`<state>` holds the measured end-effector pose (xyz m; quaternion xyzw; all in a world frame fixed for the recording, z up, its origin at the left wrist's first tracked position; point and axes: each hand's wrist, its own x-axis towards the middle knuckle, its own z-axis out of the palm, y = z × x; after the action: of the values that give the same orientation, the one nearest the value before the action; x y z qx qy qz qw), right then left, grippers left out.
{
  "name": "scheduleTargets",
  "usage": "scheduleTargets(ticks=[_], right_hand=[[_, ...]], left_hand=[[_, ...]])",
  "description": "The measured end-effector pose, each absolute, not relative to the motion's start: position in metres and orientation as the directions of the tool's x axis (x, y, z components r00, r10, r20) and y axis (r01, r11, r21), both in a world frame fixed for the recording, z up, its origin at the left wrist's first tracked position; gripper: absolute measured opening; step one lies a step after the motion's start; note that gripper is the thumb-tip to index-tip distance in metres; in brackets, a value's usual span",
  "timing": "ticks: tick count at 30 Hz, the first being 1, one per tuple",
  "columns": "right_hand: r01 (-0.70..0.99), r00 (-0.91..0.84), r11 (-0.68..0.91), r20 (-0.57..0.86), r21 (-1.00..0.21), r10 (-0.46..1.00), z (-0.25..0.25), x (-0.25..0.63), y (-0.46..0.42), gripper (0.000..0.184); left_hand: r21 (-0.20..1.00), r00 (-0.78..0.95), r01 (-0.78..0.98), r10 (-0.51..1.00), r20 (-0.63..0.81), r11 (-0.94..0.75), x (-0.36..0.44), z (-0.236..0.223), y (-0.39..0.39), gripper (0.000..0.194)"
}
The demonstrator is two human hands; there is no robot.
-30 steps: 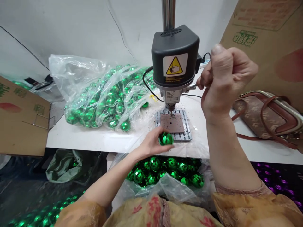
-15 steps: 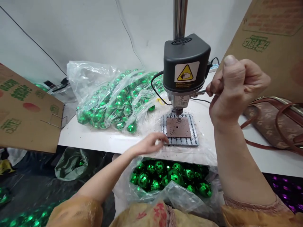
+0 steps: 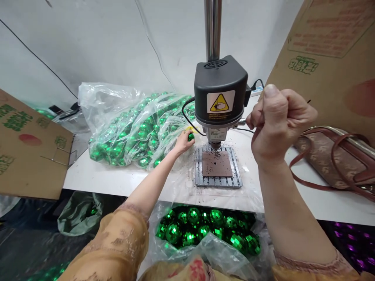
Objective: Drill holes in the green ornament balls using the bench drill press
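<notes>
My left hand (image 3: 183, 142) reaches across the white table (image 3: 117, 177) to the mouth of a clear plastic bag (image 3: 131, 125) full of shiny green faceted balls. Its fingertips close on one green ball (image 3: 191, 136) lying there, just left of the drill. My right hand (image 3: 278, 125) is raised in a fist around the thin metal lever (image 3: 243, 122) on the right side of the small black drill press (image 3: 220, 91). The drill bit hangs above a brown pad on the ribbed metal base plate (image 3: 218, 180), which has nothing on it except dark chips.
A second open bag of green balls (image 3: 205, 230) sits below the table edge in front of me. Cardboard boxes stand at the left (image 3: 26, 152) and right (image 3: 331, 58). A brown handbag (image 3: 336, 156) lies at the right. Purple balls (image 3: 351, 242) show at the lower right.
My left hand held a green ball at the base plate's front, dropped it, then stretched back to the bag on the table and took hold of another ball. My right hand stayed on the lever.
</notes>
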<state>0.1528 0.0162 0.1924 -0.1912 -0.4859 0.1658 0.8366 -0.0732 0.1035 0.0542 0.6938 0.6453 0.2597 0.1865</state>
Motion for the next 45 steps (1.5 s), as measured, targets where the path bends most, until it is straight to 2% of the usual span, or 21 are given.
scheduleTargets(ticks=[1,3,5,6,8,12,15,17,27,34,40,45], right_hand=[[-0.090,0.473,0.870,0.748,-0.484,0.465,0.192,0.153,0.016,0.045],[-0.087,0.475,0.872,0.750,-0.481,0.461,0.192,0.153,0.016,0.046],[-0.090,0.473,0.876,0.754,-0.474,0.457,0.192,0.153,0.016,0.046],[-0.094,0.473,0.877,0.754,-0.472,0.456,0.192,0.153,0.017,0.046],[-0.101,0.473,0.878,0.754,-0.467,0.455,0.191,0.153,0.018,0.047],[-0.095,0.464,0.885,0.766,-0.456,0.444,0.191,0.153,0.019,0.047],[-0.085,0.459,0.877,0.763,-0.472,0.455,0.190,0.154,0.020,0.047],[-0.073,0.465,0.873,0.758,-0.482,0.457,0.189,0.154,0.020,0.048],[0.017,0.476,0.843,0.746,-0.538,0.466,0.188,0.153,0.018,0.051],[0.000,0.467,0.850,0.752,-0.526,0.465,0.187,0.154,0.020,0.051],[0.075,0.446,0.828,0.762,-0.555,0.470,0.181,0.155,0.016,0.051],[0.036,0.468,0.884,0.789,-0.467,0.398,0.167,0.154,0.013,0.055]], left_hand=[[0.735,0.031,0.675,0.997,0.067,-0.071,-0.073,0.056,0.095,0.030],[0.960,0.085,0.277,0.993,-0.077,0.051,-0.071,0.059,0.072,0.037],[0.980,0.193,-0.074,0.966,-0.169,0.186,-0.068,0.061,0.046,0.047],[0.959,0.242,-0.170,0.953,-0.182,0.227,-0.067,0.061,0.033,0.051],[0.940,0.299,-0.229,0.937,-0.178,0.252,-0.062,0.061,0.012,0.056],[0.992,0.228,-0.094,0.972,-0.059,0.082,-0.051,0.050,-0.004,0.065],[0.998,0.184,-0.035,0.981,0.065,-0.060,-0.042,0.037,0.000,0.065],[0.995,0.205,0.006,0.974,0.099,-0.102,-0.037,0.030,0.006,0.063],[0.932,0.239,0.316,0.965,0.105,-0.180,-0.022,0.020,0.016,0.066],[0.815,0.173,0.499,0.956,0.237,-0.293,-0.007,0.020,0.010,0.058],[0.810,0.171,0.510,0.957,0.235,-0.290,-0.005,0.017,0.004,0.059],[0.827,0.162,0.482,0.957,0.240,-0.289,-0.005,0.014,0.003,0.059]])
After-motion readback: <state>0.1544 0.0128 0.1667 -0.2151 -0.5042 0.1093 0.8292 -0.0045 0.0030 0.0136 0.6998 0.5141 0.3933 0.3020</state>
